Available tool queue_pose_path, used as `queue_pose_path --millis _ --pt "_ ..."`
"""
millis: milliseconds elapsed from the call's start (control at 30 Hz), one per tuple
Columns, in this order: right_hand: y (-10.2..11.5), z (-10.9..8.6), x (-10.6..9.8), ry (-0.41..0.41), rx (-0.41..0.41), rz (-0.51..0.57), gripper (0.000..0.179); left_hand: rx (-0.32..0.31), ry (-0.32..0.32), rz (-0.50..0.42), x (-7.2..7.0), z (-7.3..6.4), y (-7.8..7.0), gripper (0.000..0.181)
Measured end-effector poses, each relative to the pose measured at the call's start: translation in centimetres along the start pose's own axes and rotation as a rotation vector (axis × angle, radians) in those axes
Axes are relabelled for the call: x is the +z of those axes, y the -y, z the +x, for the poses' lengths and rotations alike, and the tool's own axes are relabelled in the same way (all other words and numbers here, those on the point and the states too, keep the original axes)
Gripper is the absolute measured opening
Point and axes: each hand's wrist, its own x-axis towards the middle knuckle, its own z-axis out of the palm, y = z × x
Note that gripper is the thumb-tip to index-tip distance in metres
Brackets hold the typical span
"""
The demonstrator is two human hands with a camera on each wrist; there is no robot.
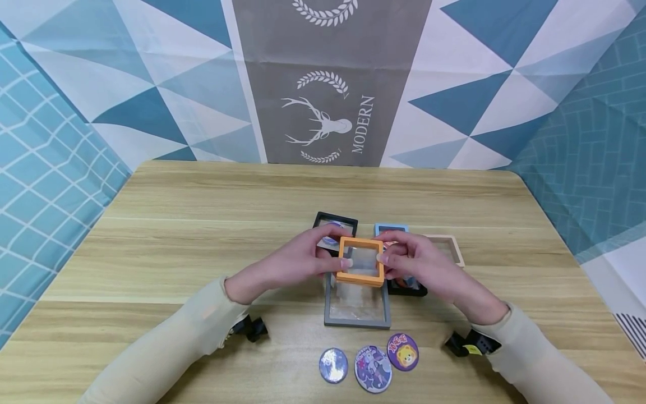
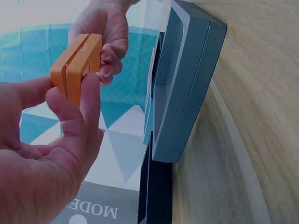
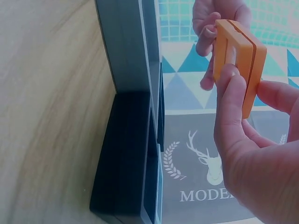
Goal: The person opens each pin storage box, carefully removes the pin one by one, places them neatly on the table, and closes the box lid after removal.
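Note:
Both hands hold a small square orange display frame (image 1: pixel 360 280) with a clear film window, raised over a larger grey frame (image 1: pixel 357 323). My left hand (image 1: pixel 305 252) pinches its left side, thumb on the front face. On the right side, my right hand (image 1: pixel 419 258) pinches it between thumb and fingers. Seen edge-on in the left wrist view, the orange frame (image 2: pixel 77 65) shows two halves with a narrow gap along the seam. The grey frame (image 2: pixel 187 88) lies flat on the table, its upper part hidden behind the orange one.
Behind the hands lie a black frame (image 1: pixel 337 217) with a round badge, a light blue frame (image 1: pixel 391 227) and a beige frame (image 1: pixel 458 251). Another black frame (image 1: pixel 411 291) is partly under the right hand. Nearer lie a blue badge (image 1: pixel 333 365), a character badge (image 1: pixel 373 368) and a purple bear badge (image 1: pixel 403 352).

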Motion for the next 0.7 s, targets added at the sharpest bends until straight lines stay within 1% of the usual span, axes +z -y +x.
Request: queue_pose_path --millis 167,267,400,500,600,633,700 --pt "0.1 0.0 0.2 0.002 0.008 -0.006 0.047 -0.012 0.010 0.017 -0.1 -0.1 -0.1 0.052" --pt "0.0 0.1 0.2 -0.001 0.011 -0.011 0.047 -0.007 0.012 0.020 -0.1 -0.1 -0.1 0.050" --pt "-0.3 0.2 0.4 0.023 0.009 -0.017 0.046 -0.009 -0.027 0.031 0.1 -0.1 0.2 0.042" --pt "-0.4 0.4 0.4 0.045 -0.007 -0.021 0.044 -0.019 -0.072 0.061 -0.1 -0.2 0.6 0.039" --pt "-0.3 0.3 0.2 0.019 -0.029 -0.119 0.039 -0.044 -0.122 0.115 -0.6 -0.7 1.1 0.042" --pt "-0.2 0.3 0.2 -0.001 -0.039 -0.171 0.037 -0.050 -0.139 0.142 -0.8 -1.0 1.3 0.042" --pt "-0.2 0.0 0.0 -0.047 -0.060 -0.313 0.034 -0.073 -0.164 0.208 -1.4 -1.8 1.9 0.042"
